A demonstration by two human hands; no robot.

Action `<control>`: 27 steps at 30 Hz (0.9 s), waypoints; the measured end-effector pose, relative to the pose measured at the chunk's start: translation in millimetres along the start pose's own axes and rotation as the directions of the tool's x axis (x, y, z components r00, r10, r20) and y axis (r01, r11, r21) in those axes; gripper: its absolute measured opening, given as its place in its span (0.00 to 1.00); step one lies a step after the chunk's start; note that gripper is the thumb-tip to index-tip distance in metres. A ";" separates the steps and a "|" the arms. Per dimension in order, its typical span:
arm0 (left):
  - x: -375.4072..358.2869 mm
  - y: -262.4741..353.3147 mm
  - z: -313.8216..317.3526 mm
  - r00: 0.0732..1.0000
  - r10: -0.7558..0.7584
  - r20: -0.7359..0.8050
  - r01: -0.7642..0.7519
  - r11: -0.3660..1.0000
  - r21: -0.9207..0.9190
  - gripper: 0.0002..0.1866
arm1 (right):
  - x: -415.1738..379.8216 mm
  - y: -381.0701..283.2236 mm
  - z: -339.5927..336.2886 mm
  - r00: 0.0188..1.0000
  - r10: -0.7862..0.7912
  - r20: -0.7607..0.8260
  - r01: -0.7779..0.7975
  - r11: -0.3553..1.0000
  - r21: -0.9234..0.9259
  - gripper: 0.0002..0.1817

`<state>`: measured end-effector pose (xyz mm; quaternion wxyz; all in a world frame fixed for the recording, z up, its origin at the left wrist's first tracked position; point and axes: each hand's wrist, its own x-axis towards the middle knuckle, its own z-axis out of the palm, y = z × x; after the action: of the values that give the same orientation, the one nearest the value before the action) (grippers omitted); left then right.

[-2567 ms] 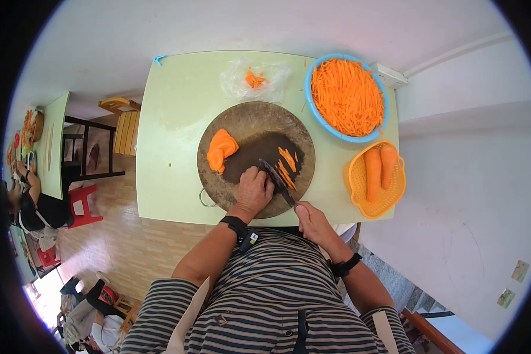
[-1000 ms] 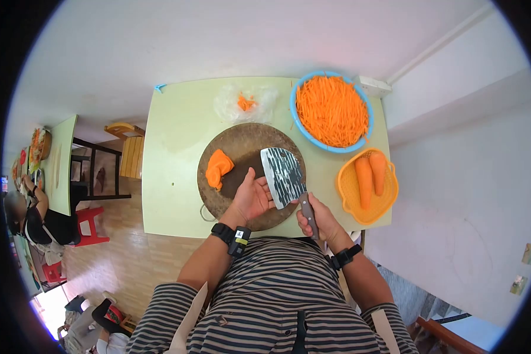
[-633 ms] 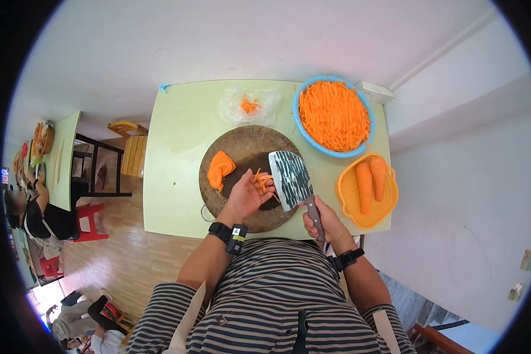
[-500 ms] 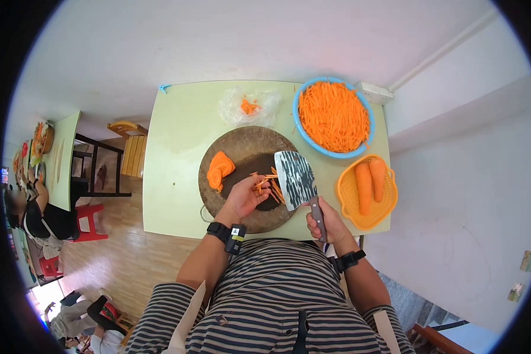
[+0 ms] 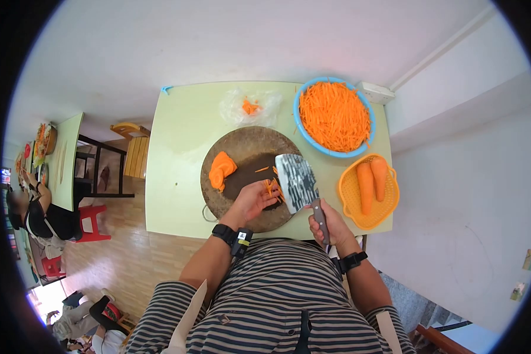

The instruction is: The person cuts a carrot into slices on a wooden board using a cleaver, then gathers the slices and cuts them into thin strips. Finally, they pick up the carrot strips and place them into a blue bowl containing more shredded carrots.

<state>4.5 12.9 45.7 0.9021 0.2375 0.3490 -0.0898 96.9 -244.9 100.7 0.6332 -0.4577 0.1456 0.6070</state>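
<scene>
My right hand [image 5: 334, 224] is wrapped round the brown handle of a cleaver [image 5: 296, 182]. Its broad blade, flecked with dark and pale patches, tilts over the right side of the round wooden chopping board [image 5: 218, 147]. Close to the blade, my left hand [image 5: 256, 199] has its fingers curled round some thin carrot strips [image 5: 275, 186]. More strips lie between the fingers and the blade, partly hidden. A piece of sliced carrot [image 5: 222, 169] rests on the left of the board, and one loose strip [image 5: 261, 169] lies near its middle.
Behind the board sits a clear plastic bag [image 5: 264, 112] with carrot scraps. A blue basin [image 5: 297, 121] heaped with shredded carrot stands at the back right. Nearer, a yellow basket [image 5: 389, 206] holds two whole carrots. Other people work at a table [image 5: 68, 150] on the far left.
My left hand has shifted slightly right, toward the blade, with the carrot strips. A loose strip now shows on the board behind it. The cleaver has barely moved.
</scene>
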 end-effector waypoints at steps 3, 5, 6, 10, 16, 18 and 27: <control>-1.4 -4.7 2.3 0.984 0.153 -0.088 -0.116 0.937 0.330 0.14 | -2.9 -0.2 -4.8 0.996 -0.064 -0.069 0.068 0.996 0.054 0.32; 1.2 -5.3 1.8 0.965 0.232 -0.124 -0.142 0.855 0.498 0.14 | -3.3 -0.4 -6.2 0.990 -0.088 -0.111 0.097 0.992 0.078 0.31; 5.0 -4.9 0.2 0.945 0.305 -0.120 -0.157 0.740 0.654 0.15 | -4.1 -0.4 -6.3 0.986 -0.101 -0.134 0.109 0.993 0.054 0.31; 16.0 -8.0 -6.0 0.852 0.523 0.026 -0.194 0.269 0.944 0.18 | -8.2 3.7 -8.5 0.967 -0.156 -0.202 0.144 0.987 -0.075 0.31; 40.7 -23.0 -22.7 0.616 0.726 0.305 -0.498 0.059 0.865 0.20 | -12.2 9.2 -15.1 0.943 -0.222 -0.247 0.177 0.965 -0.192 0.32; 29.4 -16.4 -15.6 0.691 0.673 0.264 -0.438 0.099 0.893 0.19 | -14.0 11.7 -16.8 0.942 -0.229 -0.248 0.182 0.963 -0.199 0.32; -7.3 8.5 11.1 0.748 0.620 0.234 -0.288 -0.014 0.957 0.19 | -10.4 17.8 -19.4 0.920 -0.267 -0.286 0.184 0.940 -0.285 0.32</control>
<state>8.4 14.8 60.9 0.4559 0.8600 0.2244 0.0461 85.8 -268.9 90.8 0.6037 -0.6408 0.1136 0.4604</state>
